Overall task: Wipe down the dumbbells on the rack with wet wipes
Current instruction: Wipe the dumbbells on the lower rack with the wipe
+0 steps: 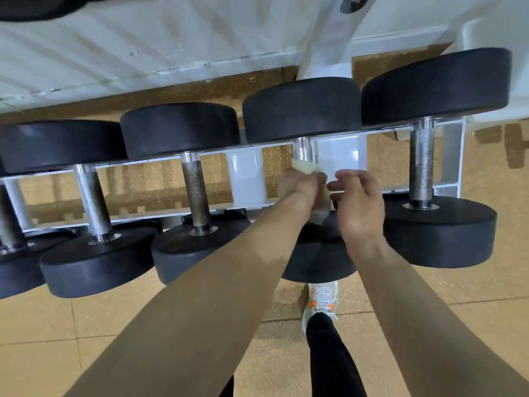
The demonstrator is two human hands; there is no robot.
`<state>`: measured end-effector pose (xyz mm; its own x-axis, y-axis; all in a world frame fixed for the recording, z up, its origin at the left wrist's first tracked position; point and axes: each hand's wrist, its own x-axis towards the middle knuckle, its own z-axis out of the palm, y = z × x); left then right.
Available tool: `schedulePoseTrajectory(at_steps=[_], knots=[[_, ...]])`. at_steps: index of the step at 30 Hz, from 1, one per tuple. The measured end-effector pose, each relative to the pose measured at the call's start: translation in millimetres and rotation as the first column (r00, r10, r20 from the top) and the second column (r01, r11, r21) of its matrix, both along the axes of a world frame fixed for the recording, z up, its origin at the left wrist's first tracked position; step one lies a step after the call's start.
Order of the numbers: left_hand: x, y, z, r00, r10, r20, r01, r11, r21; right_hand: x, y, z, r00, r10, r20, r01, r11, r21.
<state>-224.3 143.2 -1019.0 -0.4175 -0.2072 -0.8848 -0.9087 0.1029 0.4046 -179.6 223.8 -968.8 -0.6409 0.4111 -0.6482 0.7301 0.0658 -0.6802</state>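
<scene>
**A:** Two bare forearms are reaching in closest to us. The left hand (297, 189) is curling its fingers (287, 177) tight round a wet wipe (305, 167), wrapping it onto the steel handle (303, 150) of the dumbbell (300, 110) right beneath them.

**B:** What is the right hand (360, 202) doing?

**A:** It is hovering just right of those fingers, loosely curled and apparently gripping nothing. Whether a fingertip is touching the wipe, I cannot tell.

**B:** How are these things going to handle?

**A:** The wipe is bunching and drooping, so it is looking soft, limp and damp. The dumbbell is looking heavy and rigid. I'd be taking hold at the bar and sliding the wipe round it, not lifting. Its knurling is probably snagging the wipe.

**B:** And further out?

**A:** Neighbouring dumbbells are lying left (197, 247) and right (438, 230) of the fingers on the white rack (246, 179).
</scene>
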Motion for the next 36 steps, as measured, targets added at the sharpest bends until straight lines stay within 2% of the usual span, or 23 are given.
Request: schedulePoseTrajectory(at_steps=[3, 6, 12, 18, 20, 22, 24, 25, 27, 29, 31, 34, 36], knots=[[-25.2, 2.9, 6.1, 0.992, 0.096, -0.085, -0.099, 0.994, -0.036, 11.1, -1.5, -7.9, 0.999, -0.030, -0.014, 0.031, 0.996, 0.080], [-26.5, 2.4, 8.1, 0.985, 0.106, -0.134, -0.113, 0.992, -0.049, 9.9, -1.2, -10.2, 0.997, -0.074, -0.029, 0.076, 0.994, 0.077], [9.9, -4.6, 5.5, 0.990, -0.143, 0.008, 0.143, 0.989, -0.033, -5.4, 10.0, 4.2, 0.993, -0.114, 0.038, 0.117, 0.989, -0.087], [26.4, 1.2, 51.6, 0.893, -0.431, 0.129, 0.449, 0.867, -0.215, -6.1, 37.6, 16.3, 0.998, 0.036, 0.047, -0.030, 0.992, -0.127], [27.5, -1.1, 70.4, 0.906, -0.413, 0.095, 0.423, 0.871, -0.249, -7.0, 47.7, 24.7, 0.993, 0.107, 0.047, -0.099, 0.985, -0.143], [31.8, -3.3, 91.2, 0.955, -0.296, -0.034, 0.283, 0.936, -0.208, -8.4, 57.4, 36.8, 0.978, 0.206, 0.044, -0.195, 0.964, -0.179], [34.3, 6.0, 118.1, 0.975, -0.134, -0.175, 0.135, 0.991, -0.010, -11.9, 68.2, 50.6, 0.963, 0.265, 0.040, -0.247, 0.935, -0.254], [33.1, 12.5, 127.9, 0.976, -0.072, -0.203, 0.098, 0.988, 0.119, -14.1, 74.3, 55.7, 0.960, 0.277, 0.025, -0.256, 0.915, -0.313], [28.9, 27.8, 134.6, 0.981, 0.010, -0.194, 0.052, 0.950, 0.309, -18.5, 88.8, 65.1, 0.948, 0.319, -0.010, -0.296, 0.865, -0.406], [23.7, 41.7, 134.4, 0.983, 0.075, -0.165, -0.002, 0.916, 0.401, -22.7, 104.4, 69.2, 0.946, 0.323, -0.027, -0.302, 0.848, -0.435], [18.2, 55.3, 131.6, 0.986, 0.089, -0.143, -0.029, 0.927, 0.373, -24.2, 120.6, 66.6, 0.947, 0.320, -0.045, -0.310, 0.861, -0.403], [12.5, 69.9, 123.2, 0.995, 0.096, -0.030, -0.089, 0.981, 0.172, -24.0, 138.1, 58.8, 0.956, 0.292, 0.020, -0.280, 0.931, -0.235], [8.1, 74.9, 118.8, 0.989, 0.146, 0.030, -0.149, 0.981, 0.127, -23.5, 147.1, 55.1, 0.970, 0.234, 0.060, -0.223, 0.962, -0.159]])
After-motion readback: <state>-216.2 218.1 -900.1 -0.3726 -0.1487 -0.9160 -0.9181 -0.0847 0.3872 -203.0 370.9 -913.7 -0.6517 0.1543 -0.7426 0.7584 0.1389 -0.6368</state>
